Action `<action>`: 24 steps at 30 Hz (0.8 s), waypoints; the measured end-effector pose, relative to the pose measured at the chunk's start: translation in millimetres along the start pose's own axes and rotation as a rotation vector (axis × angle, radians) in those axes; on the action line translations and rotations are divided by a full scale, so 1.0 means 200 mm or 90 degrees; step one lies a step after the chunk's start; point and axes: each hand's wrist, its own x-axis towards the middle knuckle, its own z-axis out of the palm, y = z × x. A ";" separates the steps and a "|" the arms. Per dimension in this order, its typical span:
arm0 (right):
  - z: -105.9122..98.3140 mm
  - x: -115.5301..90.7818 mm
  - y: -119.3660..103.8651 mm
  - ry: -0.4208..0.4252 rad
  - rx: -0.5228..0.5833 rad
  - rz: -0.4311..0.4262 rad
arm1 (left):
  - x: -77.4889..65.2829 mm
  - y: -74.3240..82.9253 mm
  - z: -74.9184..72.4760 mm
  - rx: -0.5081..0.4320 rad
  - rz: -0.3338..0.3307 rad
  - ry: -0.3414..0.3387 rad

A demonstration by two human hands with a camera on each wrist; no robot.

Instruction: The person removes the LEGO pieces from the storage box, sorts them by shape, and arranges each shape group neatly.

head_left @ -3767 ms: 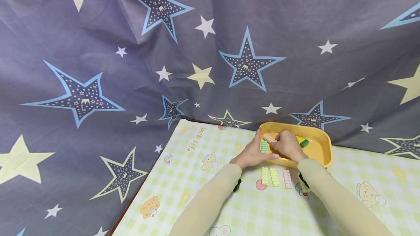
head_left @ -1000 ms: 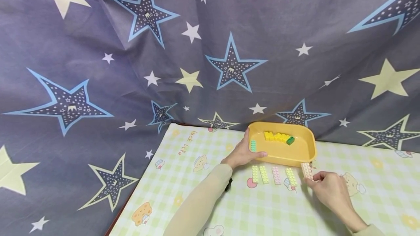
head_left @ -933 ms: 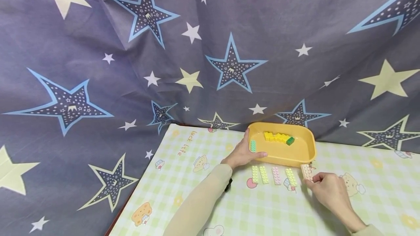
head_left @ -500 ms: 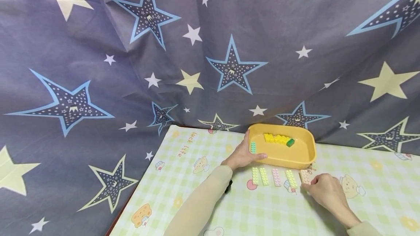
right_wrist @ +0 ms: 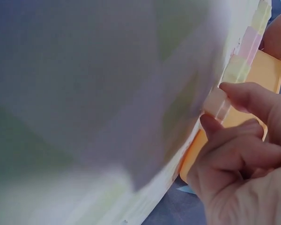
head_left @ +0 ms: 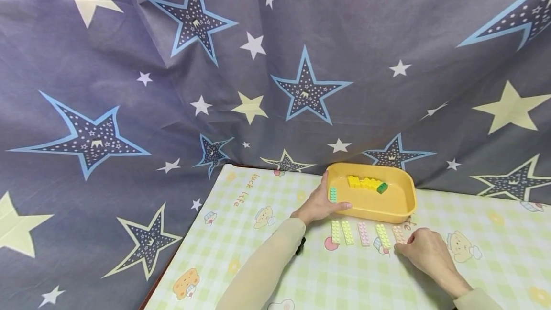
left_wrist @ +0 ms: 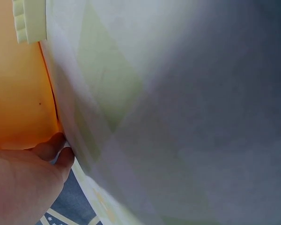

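Observation:
My right hand (head_left: 428, 252) pinches the near end of a peach building brick (head_left: 398, 233) between thumb and index finger; in the right wrist view the fingertips lie on both sides of the brick (right_wrist: 217, 103). It is at the right end of a row on the table. Leftward stand a yellow-green brick (head_left: 382, 236), a pink brick (head_left: 363, 234) and two more yellow-green bricks. My left hand (head_left: 317, 204) holds the left front corner of a yellow tray (head_left: 404, 212), thumb along the near side, fingers at the left wall; the left wrist view shows fingertips at its edge.
Inside the tray lie several yellow bricks (head_left: 363, 182), a dark green brick (head_left: 382, 188) and a teal brick (head_left: 333, 194). A checked cloth (head_left: 344, 276) covers the table. A star-patterned curtain (head_left: 275, 61) hangs right behind the tray.
The peach brick has come out of the tray in my right hand, been lowered beside the row and turned roughly in line with it. My left hand has stayed at the tray.

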 end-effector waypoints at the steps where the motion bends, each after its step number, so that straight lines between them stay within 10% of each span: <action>1: -0.01 0.00 0.00 -0.003 0.001 0.001 | 0.00 0.00 0.00 0.002 -0.001 0.002; 12: -0.13 0.01 -0.29 0.102 0.071 -0.119 | -0.01 0.03 -0.03 0.005 0.001 0.008; 24: 0.08 0.38 -0.51 -0.012 0.137 -0.205 | 0.00 0.00 0.00 -0.002 0.013 0.000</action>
